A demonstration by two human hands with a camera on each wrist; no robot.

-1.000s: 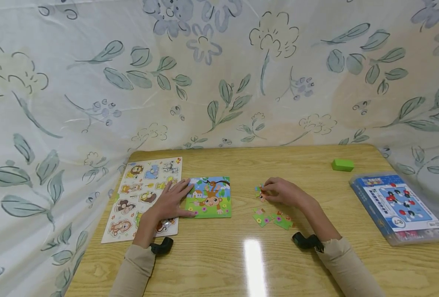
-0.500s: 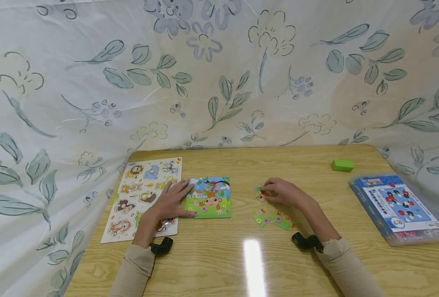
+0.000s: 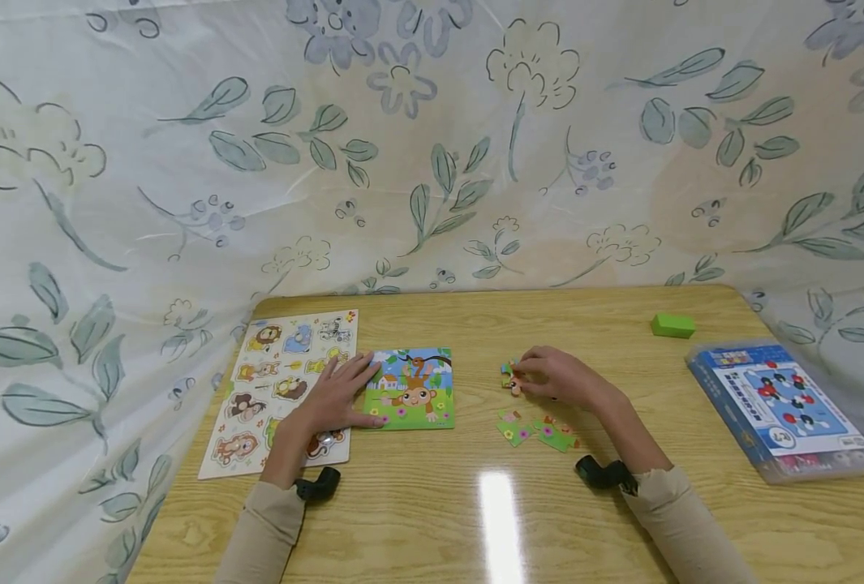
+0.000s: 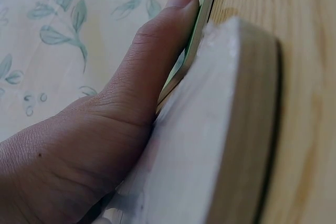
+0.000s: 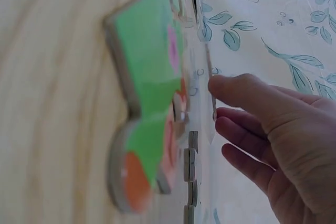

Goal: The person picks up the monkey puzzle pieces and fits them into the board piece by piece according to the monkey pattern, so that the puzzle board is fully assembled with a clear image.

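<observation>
My left hand lies with spread fingers across a monkey picture puzzle and a wooden animal puzzle board. In the left wrist view its thumb rests along the picture puzzle's edge. My right hand pinches a jigsaw piece between thumb and fingers, seen edge-on in the right wrist view. Just beneath that hand is a coloured piece, partly covered. Nearer me lie two more patches of green flowered jigsaw pieces, one of them close up in the right wrist view.
A boxed molecule model set stands at the table's right side. Behind it sits a green block. Floral cloth hangs along the table's back and sides. Light reflects off the wooden tabletop in front.
The piece in my right fingers has lifted and tilted slightly, showing more of the coloured piece under it. My left hand stays where it was.
</observation>
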